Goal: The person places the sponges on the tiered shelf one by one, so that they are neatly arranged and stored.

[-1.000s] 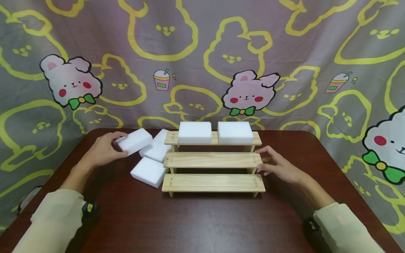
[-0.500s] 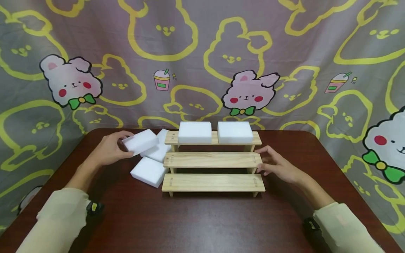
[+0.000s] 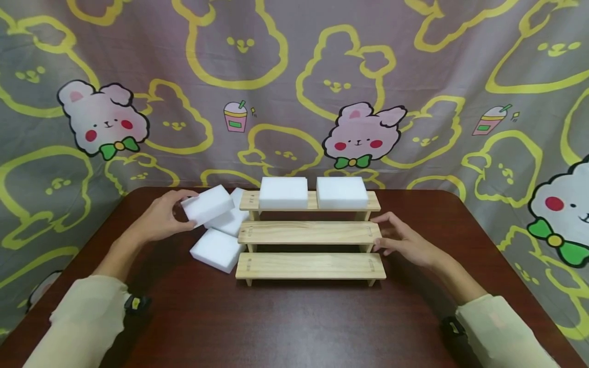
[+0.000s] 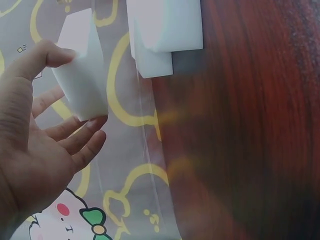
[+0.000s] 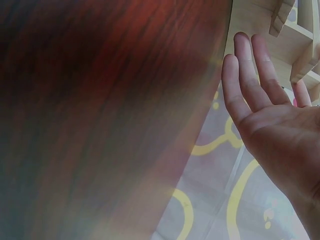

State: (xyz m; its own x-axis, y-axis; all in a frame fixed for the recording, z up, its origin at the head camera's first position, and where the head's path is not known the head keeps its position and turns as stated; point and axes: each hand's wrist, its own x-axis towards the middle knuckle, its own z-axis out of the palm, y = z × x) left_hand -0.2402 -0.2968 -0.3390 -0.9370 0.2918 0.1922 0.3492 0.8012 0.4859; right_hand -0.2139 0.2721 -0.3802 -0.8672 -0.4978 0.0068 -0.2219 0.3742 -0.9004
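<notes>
**Holding a white block (image 3: 209, 204) left of the rack (image 3: 308, 232)**

Pinching it in the left hand (image 3: 160, 220); touching the rack's right end with the right hand (image 3: 409, 244), loosely spread. Might clip loose blocks (image 3: 216, 250) left of the rack if carried low, or slip if pinched lightly.

I log: table (image 3: 294, 332), dark red-brown, wood-grained, far corners rounded, soft sheen near front; hanging cloth (image 3: 290, 97) behind, grey, yellow outlines, printed rabbits (image 3: 361, 135), pink cups (image 3: 235, 120).

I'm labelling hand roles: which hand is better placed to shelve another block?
Probably the left hand: it pinches a white block; the right hand, beside the wooden rack, holds none.
</notes>
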